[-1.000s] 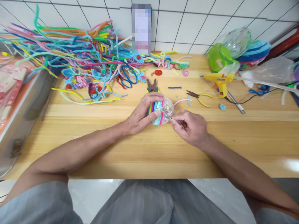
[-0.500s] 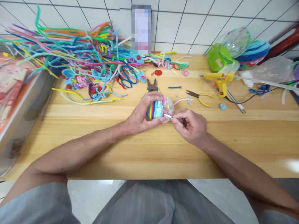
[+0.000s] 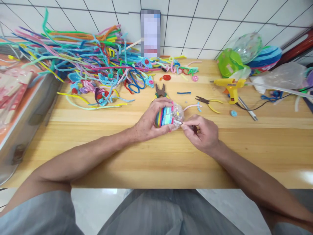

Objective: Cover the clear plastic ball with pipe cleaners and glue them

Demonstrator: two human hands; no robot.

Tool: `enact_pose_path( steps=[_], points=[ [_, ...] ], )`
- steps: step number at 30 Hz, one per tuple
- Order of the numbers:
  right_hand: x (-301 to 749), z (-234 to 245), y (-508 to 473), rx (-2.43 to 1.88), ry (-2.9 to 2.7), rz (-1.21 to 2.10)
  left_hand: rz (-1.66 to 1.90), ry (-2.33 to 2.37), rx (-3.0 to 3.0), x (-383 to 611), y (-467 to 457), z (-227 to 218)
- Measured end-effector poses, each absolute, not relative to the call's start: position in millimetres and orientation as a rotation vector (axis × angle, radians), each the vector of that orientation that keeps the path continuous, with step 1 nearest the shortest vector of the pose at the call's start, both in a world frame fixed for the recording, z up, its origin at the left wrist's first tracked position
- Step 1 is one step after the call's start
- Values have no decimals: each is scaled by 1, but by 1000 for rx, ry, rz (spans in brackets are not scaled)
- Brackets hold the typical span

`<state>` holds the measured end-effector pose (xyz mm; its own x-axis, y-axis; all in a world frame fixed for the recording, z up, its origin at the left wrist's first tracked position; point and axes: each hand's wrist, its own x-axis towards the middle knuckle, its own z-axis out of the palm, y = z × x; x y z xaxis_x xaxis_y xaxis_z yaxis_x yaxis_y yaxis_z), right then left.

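My left hand (image 3: 149, 122) is wrapped round a clear ball (image 3: 177, 114) partly covered with rows of coloured pipe cleaners (image 3: 164, 117), held just above the wooden table (image 3: 146, 156). My right hand (image 3: 204, 133) is closed in a pinch on a small thin tool (image 3: 179, 123) whose pale tip touches the ball's lower right side. A pink pipe cleaner (image 3: 192, 106) trails from the ball to the right.
A big heap of coloured pipe cleaners (image 3: 80, 65) fills the back left. Pliers (image 3: 160, 90) lie behind the ball, yellow-handled cutters (image 3: 209, 101) to its right, a yellow glue gun (image 3: 230, 85) with cord further right, plastic bags (image 3: 244, 52) at the back right.
The ball has turned a little in my left hand and rose slightly; my right hand moved up with the tool, its tip staying at the ball's right side.
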<state>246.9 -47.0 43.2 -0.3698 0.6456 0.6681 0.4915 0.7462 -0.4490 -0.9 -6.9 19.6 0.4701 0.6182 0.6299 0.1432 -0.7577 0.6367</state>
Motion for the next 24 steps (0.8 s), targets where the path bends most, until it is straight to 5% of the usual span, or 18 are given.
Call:
enact_pose_path(
  steps=[24],
  points=[
    [245,42,-44,-899,-2041,231,1234,641,2227,-1,-7,22]
  ],
)
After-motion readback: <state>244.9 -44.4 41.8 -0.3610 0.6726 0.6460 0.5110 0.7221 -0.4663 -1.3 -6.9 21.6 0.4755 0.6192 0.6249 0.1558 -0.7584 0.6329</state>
